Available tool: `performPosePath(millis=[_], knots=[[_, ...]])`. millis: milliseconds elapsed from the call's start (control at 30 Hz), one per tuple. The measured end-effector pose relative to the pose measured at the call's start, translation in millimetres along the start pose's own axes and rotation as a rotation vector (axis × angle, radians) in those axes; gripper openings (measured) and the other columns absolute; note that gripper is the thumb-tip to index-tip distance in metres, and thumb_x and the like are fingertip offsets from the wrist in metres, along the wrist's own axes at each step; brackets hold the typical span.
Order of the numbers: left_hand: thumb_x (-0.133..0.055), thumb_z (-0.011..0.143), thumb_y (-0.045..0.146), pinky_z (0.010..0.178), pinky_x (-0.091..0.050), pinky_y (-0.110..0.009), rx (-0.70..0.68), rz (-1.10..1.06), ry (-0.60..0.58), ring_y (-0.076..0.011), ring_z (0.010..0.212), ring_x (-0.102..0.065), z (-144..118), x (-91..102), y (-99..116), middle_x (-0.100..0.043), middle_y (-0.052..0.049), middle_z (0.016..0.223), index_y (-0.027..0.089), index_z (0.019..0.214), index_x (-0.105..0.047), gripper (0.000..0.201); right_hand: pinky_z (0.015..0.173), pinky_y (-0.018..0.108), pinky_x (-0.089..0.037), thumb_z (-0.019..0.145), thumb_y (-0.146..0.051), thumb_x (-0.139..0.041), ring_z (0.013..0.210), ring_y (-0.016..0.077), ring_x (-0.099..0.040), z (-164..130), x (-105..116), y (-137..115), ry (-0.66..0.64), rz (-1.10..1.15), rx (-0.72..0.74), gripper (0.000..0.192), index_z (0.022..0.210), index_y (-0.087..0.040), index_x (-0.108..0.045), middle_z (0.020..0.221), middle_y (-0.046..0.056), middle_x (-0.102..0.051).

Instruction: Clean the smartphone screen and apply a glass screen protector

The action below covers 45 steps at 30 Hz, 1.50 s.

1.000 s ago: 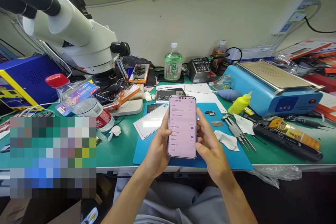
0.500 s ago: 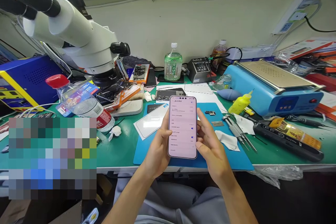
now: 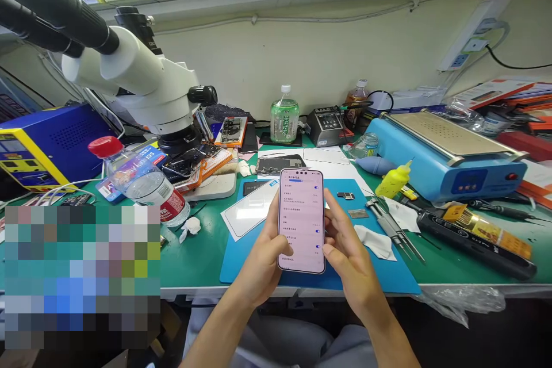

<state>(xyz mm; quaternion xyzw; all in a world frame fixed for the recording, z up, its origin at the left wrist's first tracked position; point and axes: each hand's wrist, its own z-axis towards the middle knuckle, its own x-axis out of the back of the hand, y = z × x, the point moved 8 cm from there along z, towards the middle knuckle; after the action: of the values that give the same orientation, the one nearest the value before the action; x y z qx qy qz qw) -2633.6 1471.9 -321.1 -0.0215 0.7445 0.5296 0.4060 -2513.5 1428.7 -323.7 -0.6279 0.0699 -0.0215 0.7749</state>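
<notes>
Left hand (image 3: 261, 263): thumb moved over the phone (image 3: 302, 215) screen, its list shifted down | left fingers curled round one edge, right hand (image 3: 356, 264) closed on the other | phone above blue mat (image 3: 390, 276), I judge, for reading and thumb reach

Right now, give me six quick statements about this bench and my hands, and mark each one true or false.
1. The left hand and the right hand both hold the phone. True.
2. The phone is dark. False: it is lit, showing lines of text.
3. The left thumb is over the phone's front. True.
4. The red-capped bottle is right of the phone. False: the red-capped bottle is to its left.
5. The blue mat lies on the green bench top. True.
6. The yellow squeeze bottle is on the mat. False: the yellow squeeze bottle is off it.
</notes>
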Motion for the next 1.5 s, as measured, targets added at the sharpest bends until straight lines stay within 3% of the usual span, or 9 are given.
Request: performPosePath(millis=[200,400,533,733,933,1267,1500], knots=[[-0.052,0.072,0.002,0.108,-0.051,-0.037,0.000,-0.004,-0.014,-0.0254,0.142,-0.058,-1.4,2.5,-0.5,-0.069,0.007,0.148,0.045,0.169,-0.025,0.109,0.113,0.044,-0.053,0.108,-0.049,-0.054,0.144,0.0285,-0.052,-1.0,0.7,0.0,0.002,-0.006,0.003,0.067,0.169,-0.047,-0.028,0.169,0.000,-0.046],[-0.056,0.092,0.012,0.107,-0.051,-0.039,-0.060,-0.019,-0.064,-0.0268,0.141,-0.059,0.1,-2.1,3.2,-0.067,0.003,0.152,0.041,0.168,-0.031,0.085,0.114,0.047,-0.051,0.107,-0.049,-0.055,0.144,0.0299,-0.051,0.7,2.8,0.6,0.026,-0.027,0.006,0.068,0.170,-0.045,-0.029,0.168,0.001,-0.047],[-0.058,0.096,0.016,0.105,-0.053,-0.038,-0.075,0.001,-0.054,-0.0278,0.137,-0.062,0.4,-2.8,4.8,-0.067,0.001,0.152,0.040,0.166,-0.036,0.077,0.114,0.047,-0.051,0.107,-0.051,-0.055,0.144,0.0300,-0.051,0.4,1.5,-1.1,0.024,-0.030,-0.017,0.069,0.170,-0.045,-0.028,0.169,0.002,-0.046],[-0.052,0.096,0.020,0.116,-0.047,-0.043,-0.052,-0.054,-0.070,-0.0292,0.146,-0.055,2.1,0.6,2.4,-0.066,0.004,0.154,0.042,0.165,-0.039,0.073,0.120,0.049,-0.047,0.108,-0.045,-0.052,0.146,0.0293,-0.050,-0.2,0.5,-4.4,0.011,-0.040,-0.029,0.068,0.171,-0.044,-0.026,0.170,0.001,-0.044],[-0.050,0.093,0.016,0.121,-0.042,-0.044,-0.067,-0.082,-0.091,-0.0294,0.151,-0.049,0.9,-0.6,2.9,-0.063,0.005,0.156,0.042,0.163,-0.042,0.075,0.104,0.045,-0.054,0.107,-0.045,-0.053,0.141,0.0307,-0.054,-0.1,2.5,-1.7,0.029,-0.058,-0.016,0.068,0.170,-0.043,-0.028,0.169,0.002,-0.047],[-0.052,0.095,0.015,0.122,-0.042,-0.042,-0.055,-0.053,-0.069,-0.0280,0.150,-0.051,-1.4,-0.9,2.9,-0.064,0.006,0.156,0.043,0.163,-0.044,0.073,0.103,0.041,-0.056,0.108,-0.045,-0.052,0.139,0.0289,-0.056,-0.1,3.1,-2.1,0.030,-0.063,0.023,0.066,0.170,-0.043,-0.030,0.168,0.001,-0.048],[-0.049,0.089,0.011,0.120,-0.044,-0.043,-0.046,-0.081,-0.057,-0.0285,0.147,-0.052,0.3,0.8,1.6,-0.066,0.004,0.153,0.040,0.167,-0.036,0.084,0.103,0.044,-0.055,0.107,-0.046,-0.053,0.141,0.0305,-0.054,0.2,2.5,-1.8,0.029,-0.053,0.022,0.067,0.170,-0.043,-0.029,0.168,0.002,-0.048]])
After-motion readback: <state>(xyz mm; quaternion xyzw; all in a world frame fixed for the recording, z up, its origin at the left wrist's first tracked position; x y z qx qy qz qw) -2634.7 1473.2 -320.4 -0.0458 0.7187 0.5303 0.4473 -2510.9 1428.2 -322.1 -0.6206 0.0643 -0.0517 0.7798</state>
